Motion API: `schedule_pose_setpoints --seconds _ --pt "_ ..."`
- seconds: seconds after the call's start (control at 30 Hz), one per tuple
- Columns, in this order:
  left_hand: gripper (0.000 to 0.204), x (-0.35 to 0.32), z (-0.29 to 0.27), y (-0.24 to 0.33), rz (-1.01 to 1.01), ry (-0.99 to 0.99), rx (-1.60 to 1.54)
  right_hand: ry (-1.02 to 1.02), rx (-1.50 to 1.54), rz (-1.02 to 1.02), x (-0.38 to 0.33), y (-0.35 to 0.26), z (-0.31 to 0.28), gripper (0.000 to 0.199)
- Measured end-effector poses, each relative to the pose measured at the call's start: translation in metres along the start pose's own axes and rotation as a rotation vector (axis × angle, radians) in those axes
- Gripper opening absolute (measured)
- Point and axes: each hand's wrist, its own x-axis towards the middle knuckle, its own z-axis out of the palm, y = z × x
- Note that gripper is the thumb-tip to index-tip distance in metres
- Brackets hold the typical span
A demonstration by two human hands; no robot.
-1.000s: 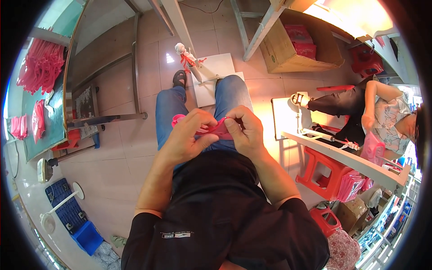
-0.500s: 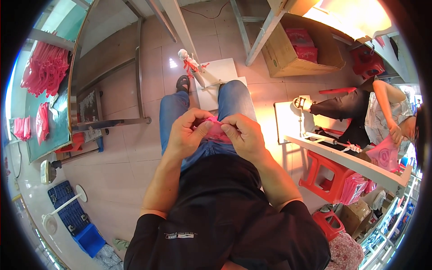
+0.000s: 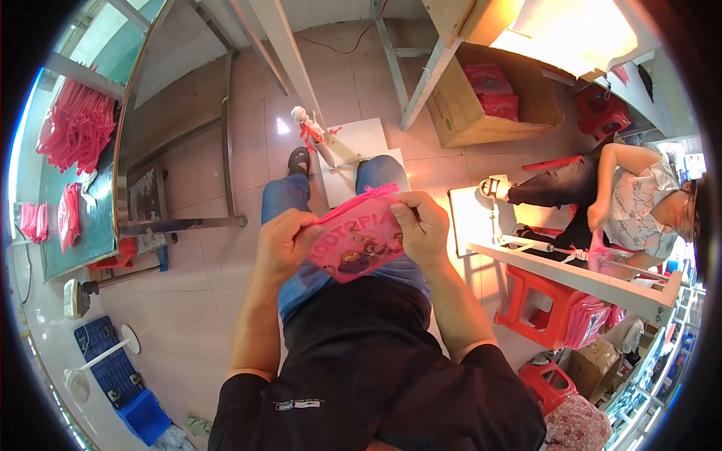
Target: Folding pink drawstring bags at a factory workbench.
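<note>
Between my two hands a pink fabric bag (image 3: 353, 244), printed with cartoon figures, is stretched wide above my lap. My left hand (image 3: 284, 244) pinches its upper left corner, and my right hand (image 3: 425, 229) grips the right side near the top. A bunched strip of pink cloth runs along the upper edge. Just beyond my knees stands a short post on a white board (image 3: 353, 135), topped with white wrapping and red strips (image 3: 310, 128).
Heaps of pink bags (image 3: 79, 120) lie on the green table at left. At right, a seated co-worker (image 3: 632, 195) handles pink cloth behind a white frame (image 3: 571, 278). A red stool (image 3: 519, 301) holds stacked pink bags. An open cardboard box (image 3: 451, 113) stands at the far right.
My hands have moved apart, and the bag, bunched up before, is now spread out with its print showing. The co-worker's pink cloth has been lowered toward the frame.
</note>
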Motion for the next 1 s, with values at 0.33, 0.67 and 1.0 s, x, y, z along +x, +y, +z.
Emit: schedule_pose_setpoints --seconds 0.33,0.67,1.0 --pt "0.018 -0.015 0.015 -0.018 -0.355 0.146 -0.505 0.239 -0.052 -0.049 0.013 0.007 -0.005 0.017" --pt "0.015 -0.003 0.03 -0.019 -0.195 0.664 -0.728 0.174 0.003 -0.06 0.01 0.009 0.012 0.02" --pt "0.015 -0.012 0.02 -0.021 -0.132 0.652 -0.483 -0.022 -0.022 0.04 0.007 0.006 0.015 0.021"
